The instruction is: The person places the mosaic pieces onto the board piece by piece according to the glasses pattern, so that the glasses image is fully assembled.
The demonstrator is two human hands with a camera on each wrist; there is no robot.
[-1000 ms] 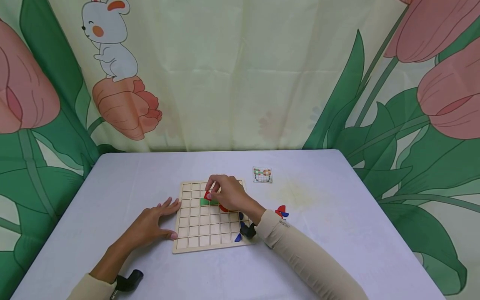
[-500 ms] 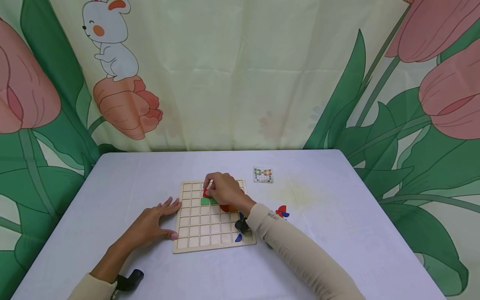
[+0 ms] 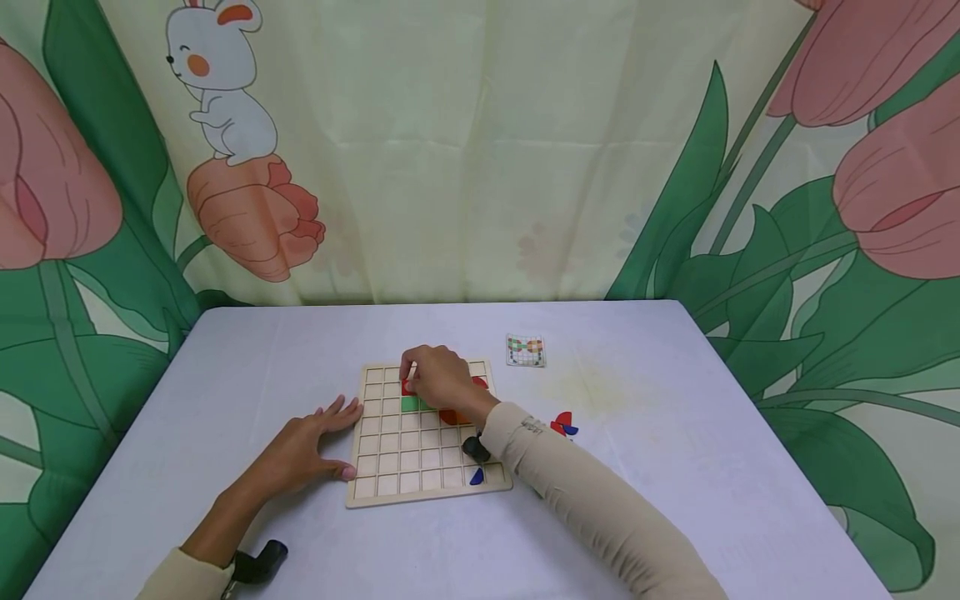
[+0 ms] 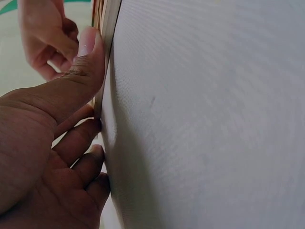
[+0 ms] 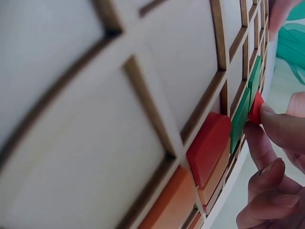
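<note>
A wooden grid board (image 3: 408, 460) lies on the table. My right hand (image 3: 444, 379) pinches a small red piece (image 5: 256, 108) between thumb and fingers, at a cell near the board's back; the fingers partly cover it in the head view. Just in front of that cell lie flat green pieces (image 5: 240, 114) set side by side in the grid. My left hand (image 3: 300, 454) touches the board's left edge with spread fingers and thumb, gripping nothing. In the right wrist view a red piece (image 5: 209, 145) and an orange piece (image 5: 169, 200) sit in cells close by.
A small printed pattern card (image 3: 525, 350) lies behind the board to the right. Loose red and blue pieces (image 3: 564, 422) are on the white table (image 3: 637, 467) right of the board. One blue piece (image 3: 477, 476) sits at the board's front right.
My right hand has shifted slightly left with the red piece, lowering it to the cell behind the green pieces. The left hand has stayed in place.
</note>
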